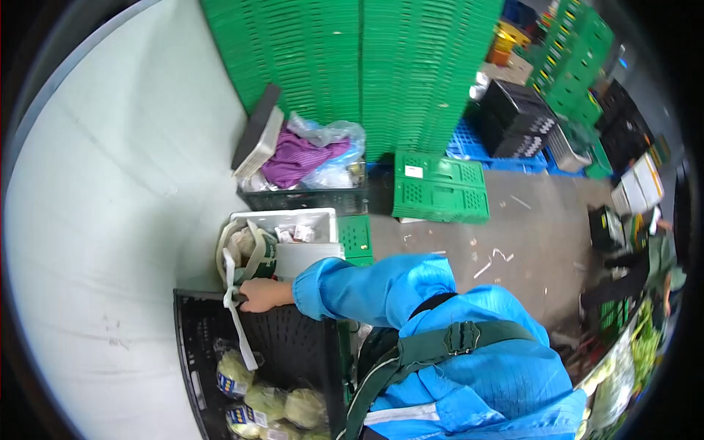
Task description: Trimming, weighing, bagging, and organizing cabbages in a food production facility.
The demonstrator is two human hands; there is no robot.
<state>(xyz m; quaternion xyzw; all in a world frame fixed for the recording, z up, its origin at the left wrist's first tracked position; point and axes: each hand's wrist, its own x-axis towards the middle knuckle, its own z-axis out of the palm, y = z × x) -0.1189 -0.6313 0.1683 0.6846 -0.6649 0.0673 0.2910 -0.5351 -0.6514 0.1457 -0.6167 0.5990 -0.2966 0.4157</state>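
My left hand (263,295), in a blue sleeve, is closed over the far rim of a black plastic crate (332,352). A white strap (242,335) is tied around that rim beside my fingers and hangs into the crate. Several wrapped cabbage heads (267,401) lie in the crate's near part. Beyond the rim, close to my hand, a cloth bag (263,258) stands by an open white foam box (336,225) with small packets inside. My right hand is out of view.
A white wall (110,192) runs along the left. Folded green crates (440,190) lie on the floor ahead, before tall green crate stacks (357,66). A black crate (308,199) holds purple cloth and plastic bags. Another person (654,264) is at the far right, near leafy vegetables (643,335).
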